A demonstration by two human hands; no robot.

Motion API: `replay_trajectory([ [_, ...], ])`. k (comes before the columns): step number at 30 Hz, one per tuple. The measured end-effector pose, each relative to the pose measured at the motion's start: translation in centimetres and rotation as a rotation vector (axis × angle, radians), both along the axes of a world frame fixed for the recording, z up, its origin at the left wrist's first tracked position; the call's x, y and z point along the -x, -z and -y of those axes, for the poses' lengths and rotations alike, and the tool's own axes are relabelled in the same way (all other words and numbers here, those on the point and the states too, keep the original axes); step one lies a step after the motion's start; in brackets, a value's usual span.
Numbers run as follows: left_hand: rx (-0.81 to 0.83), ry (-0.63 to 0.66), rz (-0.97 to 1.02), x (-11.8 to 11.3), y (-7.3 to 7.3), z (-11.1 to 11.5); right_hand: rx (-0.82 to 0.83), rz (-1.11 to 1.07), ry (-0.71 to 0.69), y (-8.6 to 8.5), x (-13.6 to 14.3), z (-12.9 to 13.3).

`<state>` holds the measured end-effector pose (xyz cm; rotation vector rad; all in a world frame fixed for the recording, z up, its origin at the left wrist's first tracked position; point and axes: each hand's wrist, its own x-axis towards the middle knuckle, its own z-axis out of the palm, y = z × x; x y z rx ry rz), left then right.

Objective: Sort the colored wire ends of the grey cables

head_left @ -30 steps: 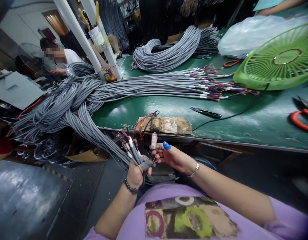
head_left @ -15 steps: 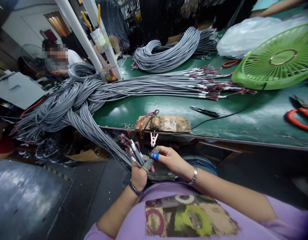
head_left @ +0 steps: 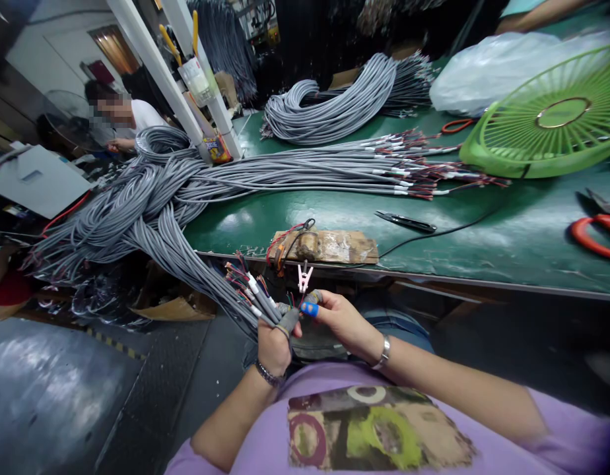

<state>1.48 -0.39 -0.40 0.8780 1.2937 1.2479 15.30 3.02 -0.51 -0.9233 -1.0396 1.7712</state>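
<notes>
Several grey cables (head_left: pixel 266 307) are gathered in my left hand (head_left: pixel 275 343), their stripped ends with thin coloured wires (head_left: pixel 243 282) fanning out past the fist. Grey finger covers wrap my left thumb and a finger. My right hand (head_left: pixel 337 318) pinches thin wires (head_left: pixel 299 302) at the left fingertips; a blue band wraps its thumb and a grey cover its index finger. Just above the fingers a pale pink clip (head_left: pixel 304 278) sticks out from the bench edge. It is fixed near a wooden block (head_left: pixel 335 246) with red and black leads.
Long grey cable bundles (head_left: pixel 285 173) lie across the green bench (head_left: pixel 463 247). Black snips (head_left: pixel 405 221), red-handled scissors (head_left: pixel 599 231), a green fan (head_left: pixel 547 122) and a plastic bag (head_left: pixel 488 72) are to the right. A white post (head_left: pixel 186 72) stands at left. Another person (head_left: pixel 144 115) sits beyond.
The cable ends in my left hand have shifted slightly up and left. Thin coloured wires now show between my two hands' fingertips.
</notes>
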Motion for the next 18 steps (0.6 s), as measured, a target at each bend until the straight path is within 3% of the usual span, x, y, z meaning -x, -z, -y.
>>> replay_trajectory([
  [3,-0.132,-0.037,0.007,0.0,-0.3,-0.5,0.011,-0.07,-0.016,0.8,-0.6,-0.5],
  [7,-0.099,-0.006,0.072,0.4,-0.9,-0.9,0.225,-0.251,0.037,1.6,-1.2,-2.1],
  [10,-0.071,0.044,0.116,0.3,-1.0,-1.2,0.339,-0.284,-0.029,1.4,-1.0,-3.6],
  [18,-0.09,0.056,0.157,-0.5,-0.9,-1.9,0.189,-0.396,-0.12,0.6,0.6,-4.7],
])
